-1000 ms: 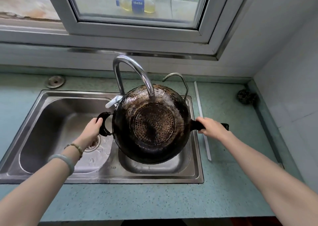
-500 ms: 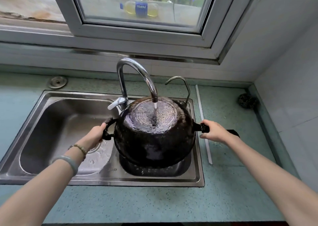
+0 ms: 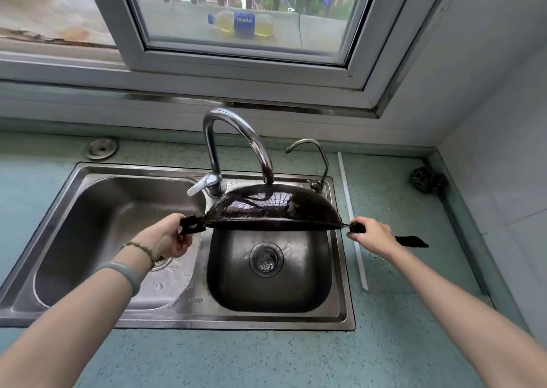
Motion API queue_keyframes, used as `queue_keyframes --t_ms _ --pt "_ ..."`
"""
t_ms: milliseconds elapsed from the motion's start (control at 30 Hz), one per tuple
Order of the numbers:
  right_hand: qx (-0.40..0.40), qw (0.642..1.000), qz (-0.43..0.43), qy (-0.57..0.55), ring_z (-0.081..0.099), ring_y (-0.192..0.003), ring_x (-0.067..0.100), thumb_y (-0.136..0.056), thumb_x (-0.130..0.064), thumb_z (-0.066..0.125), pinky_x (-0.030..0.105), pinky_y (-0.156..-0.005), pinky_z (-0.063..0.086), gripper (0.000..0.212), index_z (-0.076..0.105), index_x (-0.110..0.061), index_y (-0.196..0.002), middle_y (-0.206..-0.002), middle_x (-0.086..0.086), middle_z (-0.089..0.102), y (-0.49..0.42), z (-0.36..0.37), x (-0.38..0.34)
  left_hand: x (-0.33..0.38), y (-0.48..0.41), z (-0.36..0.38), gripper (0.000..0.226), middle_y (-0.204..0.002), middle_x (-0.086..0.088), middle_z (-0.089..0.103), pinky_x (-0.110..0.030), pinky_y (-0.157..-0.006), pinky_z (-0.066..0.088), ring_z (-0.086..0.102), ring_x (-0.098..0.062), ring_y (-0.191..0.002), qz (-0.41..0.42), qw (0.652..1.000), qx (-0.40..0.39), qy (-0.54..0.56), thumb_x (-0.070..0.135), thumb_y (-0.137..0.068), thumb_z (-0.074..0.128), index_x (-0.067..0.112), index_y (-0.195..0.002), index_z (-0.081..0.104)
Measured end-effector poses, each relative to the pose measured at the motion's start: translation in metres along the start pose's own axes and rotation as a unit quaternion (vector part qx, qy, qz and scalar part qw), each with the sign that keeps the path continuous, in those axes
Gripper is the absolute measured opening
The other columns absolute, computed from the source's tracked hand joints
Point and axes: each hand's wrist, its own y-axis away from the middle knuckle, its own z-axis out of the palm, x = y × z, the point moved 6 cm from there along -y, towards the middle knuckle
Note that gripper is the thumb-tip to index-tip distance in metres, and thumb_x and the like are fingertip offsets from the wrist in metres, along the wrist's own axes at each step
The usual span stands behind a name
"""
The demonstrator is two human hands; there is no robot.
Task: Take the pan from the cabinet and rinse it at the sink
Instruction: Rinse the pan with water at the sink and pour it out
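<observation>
Fingers (image 3: 175, 222) of the left hand (image 3: 169, 237) and right hand (image 3: 373, 236) wrap opposite handles of the pan (image 3: 275, 207), holding it upside down beneath the faucet (image 3: 236, 134) over the right basin of the sink (image 3: 266, 320), seemingly so its underside rinses and drains.

Teal counter (image 3: 266, 358) w/ sink (image 3: 236, 320), scrubber (image 3: 426, 179), white strip (image 3: 353, 239), metal cap (image 3: 101, 148).

The pan (image 3: 275, 207) hangs bottom-up over the sink's right basin (image 3: 236, 284), just under the faucet (image 3: 210, 151) — left hand (image 3: 165, 238) on its left handle, right hand (image 3: 373, 236) on its right one.
</observation>
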Motion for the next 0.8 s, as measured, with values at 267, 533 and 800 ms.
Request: queue_keyframes --t_ms 267,533,800 --pt "-0.045 0.998 0.009 0.043 0.057 -0.112 0.027 -0.085 -0.039 0.063 0.037 -0.097 0.032 0.029 0.06 -0.024 -0.11 -0.115 0.002 0.066 -0.016 0.019 0.002 -0.007 -0.014 0.006 0.016 -0.062 0.003 0.039 -0.02 -0.053 0.027 0.039 -0.012 -0.053 -0.036 0.998 0.019 0.043 0.023 -0.083 0.042 0.016 -0.068 0.043" --pt "-0.034 0.998 0.016 0.052 0.058 -0.111 0.026 -0.086 -0.04 0.062 0.037 -0.098 0.031 0.026 0.059 -0.026 -0.107 -0.112 0.001 0.067 -0.028 0.018 0.002 -0.002 -0.025 0.007 0.019 -0.067 0.0 0.044 -0.02 -0.054 0.031 0.043 -0.014 -0.055 -0.038 0.998 0.027 0.045 0.03 -0.082 0.05 0.013 -0.074 0.048" --pt "0.02 0.998 0.015 0.054 0.057 -0.11 0.024 -0.086 -0.04 0.062 0.037 -0.094 0.03 0.028 0.059 -0.028 -0.111 -0.113 0.0 0.067 -0.025 0.021 0.003 0.001 -0.024 0.003 0.024 -0.07 -0.006 0.051 -0.026 -0.056 0.041 0.052 -0.022 -0.064 0.012 0.997 0.071 0.003 0.03 -0.085 0.043 0.01 -0.075 0.049"
